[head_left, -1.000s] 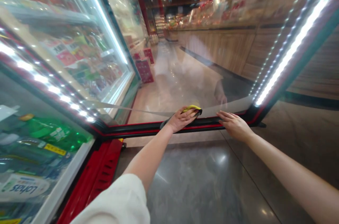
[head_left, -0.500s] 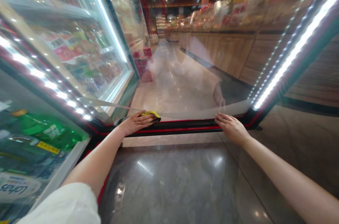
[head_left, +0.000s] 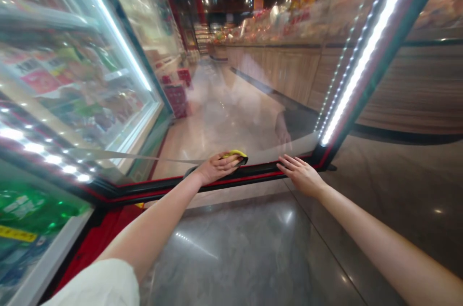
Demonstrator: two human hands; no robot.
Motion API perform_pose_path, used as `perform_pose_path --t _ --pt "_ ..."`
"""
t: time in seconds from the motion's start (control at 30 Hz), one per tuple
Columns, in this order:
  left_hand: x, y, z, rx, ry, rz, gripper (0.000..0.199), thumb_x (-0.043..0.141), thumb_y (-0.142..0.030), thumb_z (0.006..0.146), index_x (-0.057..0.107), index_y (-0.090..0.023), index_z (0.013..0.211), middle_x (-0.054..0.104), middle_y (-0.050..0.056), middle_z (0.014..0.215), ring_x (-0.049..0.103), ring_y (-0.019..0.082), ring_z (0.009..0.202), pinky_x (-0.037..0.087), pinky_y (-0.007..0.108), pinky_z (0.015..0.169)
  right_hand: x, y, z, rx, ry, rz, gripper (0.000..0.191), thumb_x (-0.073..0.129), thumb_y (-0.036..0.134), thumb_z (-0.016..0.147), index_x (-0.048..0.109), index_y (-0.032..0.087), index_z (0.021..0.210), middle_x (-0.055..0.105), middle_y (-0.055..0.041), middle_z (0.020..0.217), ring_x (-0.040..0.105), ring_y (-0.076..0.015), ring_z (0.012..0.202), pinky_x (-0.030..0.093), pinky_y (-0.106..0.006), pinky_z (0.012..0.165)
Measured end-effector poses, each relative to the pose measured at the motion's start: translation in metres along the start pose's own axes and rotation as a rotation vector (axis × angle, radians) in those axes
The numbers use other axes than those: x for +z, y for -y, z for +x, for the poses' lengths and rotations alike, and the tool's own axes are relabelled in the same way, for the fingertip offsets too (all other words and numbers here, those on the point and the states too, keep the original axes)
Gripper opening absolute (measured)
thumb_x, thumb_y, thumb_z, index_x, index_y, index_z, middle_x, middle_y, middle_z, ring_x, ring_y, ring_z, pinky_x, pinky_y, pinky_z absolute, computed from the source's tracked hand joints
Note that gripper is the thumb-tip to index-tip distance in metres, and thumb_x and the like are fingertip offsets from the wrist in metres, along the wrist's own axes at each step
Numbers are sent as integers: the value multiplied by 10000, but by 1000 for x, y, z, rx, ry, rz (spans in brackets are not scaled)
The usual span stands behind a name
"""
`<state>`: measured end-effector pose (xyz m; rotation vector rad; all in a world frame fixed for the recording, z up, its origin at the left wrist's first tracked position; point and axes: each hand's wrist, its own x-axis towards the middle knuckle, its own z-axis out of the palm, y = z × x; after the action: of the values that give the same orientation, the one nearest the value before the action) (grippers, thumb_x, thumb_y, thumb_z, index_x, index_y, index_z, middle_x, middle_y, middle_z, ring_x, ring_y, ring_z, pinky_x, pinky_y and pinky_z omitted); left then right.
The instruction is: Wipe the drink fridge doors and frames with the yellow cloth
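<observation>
My left hand is closed over a yellow and dark cloth, which it presses along the bottom frame of a glass door. The frame is black with a red line. Farther right, my right hand lies with its fingers stretched out on that same frame and holds nothing. The glass pane rises beyond both hands and mirrors an arm and a pale garment. A bright light strip runs up the door's right side. The cloth's underside is hidden by my fingers.
On the left, a fridge shelf edge fronts green bottles. Another lit cooler stands beyond the glass. A wood-panelled counter with blurred goods lines the right. Grey polished floor lies below the door.
My left hand has slid the cloth rightward along the bottom frame, closer to my right hand. The whole view has shifted, with the door and its surroundings appearing farther left.
</observation>
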<state>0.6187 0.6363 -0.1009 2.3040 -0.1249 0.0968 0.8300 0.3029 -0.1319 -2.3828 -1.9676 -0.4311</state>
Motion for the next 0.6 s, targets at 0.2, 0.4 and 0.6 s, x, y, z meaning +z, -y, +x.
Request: perform_pose_path --t 0.2,0.4,0.6 --pt "65 -8 69 -49 -43 -359 546 348 -199 1013 338 -228 1558 550 123 1520 522 151 1405 446 380 1157 0 -12 -9 86 -7 28 685 489 19 837 514 194 1499 439 -101 1604 406 -274 1494 388 -488 1200" --pt "104 -20 116 37 -25 -528 500 455 -320 964 489 -230 1455 556 113 1507 490 206 1438 402 421 1195 22 -33 -27 146 -83 41 688 513 -11 804 537 142 1475 484 -133 1571 443 -294 1468 429 -481 1173" --pt "124 -33 162 132 52 -389 370 543 -223 875 672 -238 1221 641 88 1415 463 226 1458 241 470 1274 35 -52 -54 213 -165 92 536 491 -8 850 674 140 1332 642 -133 1421 591 -249 1332 507 -392 1113"
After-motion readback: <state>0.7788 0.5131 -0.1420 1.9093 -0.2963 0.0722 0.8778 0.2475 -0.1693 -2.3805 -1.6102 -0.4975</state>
